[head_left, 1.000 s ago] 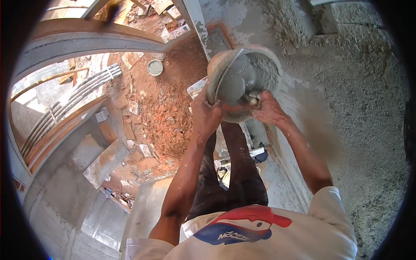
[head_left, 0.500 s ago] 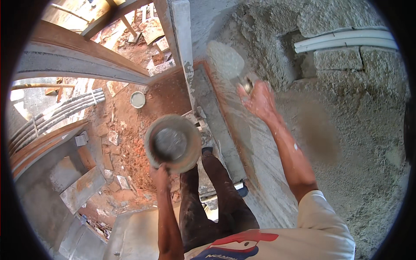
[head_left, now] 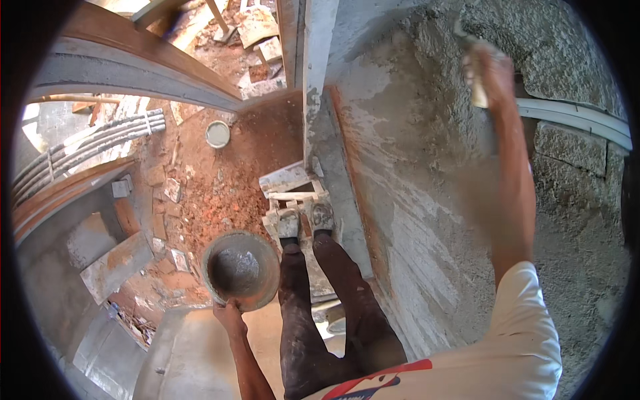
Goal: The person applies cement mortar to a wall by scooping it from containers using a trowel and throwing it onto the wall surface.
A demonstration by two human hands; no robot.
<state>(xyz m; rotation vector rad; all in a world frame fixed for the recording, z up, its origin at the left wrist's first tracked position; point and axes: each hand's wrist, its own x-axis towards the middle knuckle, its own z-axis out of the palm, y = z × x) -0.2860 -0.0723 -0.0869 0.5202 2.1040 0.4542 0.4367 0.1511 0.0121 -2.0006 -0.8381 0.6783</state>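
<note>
My left hand (head_left: 231, 316) is closed on the near rim of a round, mortar-crusted bowl (head_left: 268, 291), out to the left of my legs. Wet grey mortar (head_left: 235, 270) lies in the bottom of the bowl. Up at the far right, my right hand (head_left: 492, 72) grips a trowel by its pale handle (head_left: 479, 95). Only a little of the trowel's blade shows beyond the fingers, blurred, close to the rough plastered wall (head_left: 427, 93). White pipes (head_left: 573, 120) run in a recess of the wall just beside my right wrist.
My feet stand on a narrow wooden support (head_left: 293, 197) above rubble-strewn red earth. A small pail (head_left: 217, 134) stands on the ground ahead. Bundled pipes (head_left: 93, 157) lie at the left. An upright post (head_left: 317, 73) rises by the wall's edge.
My right hand has swept the trowel farther up and right along the wall, up by the pipes. The bowl in my left hand has come down and nearer to me.
</note>
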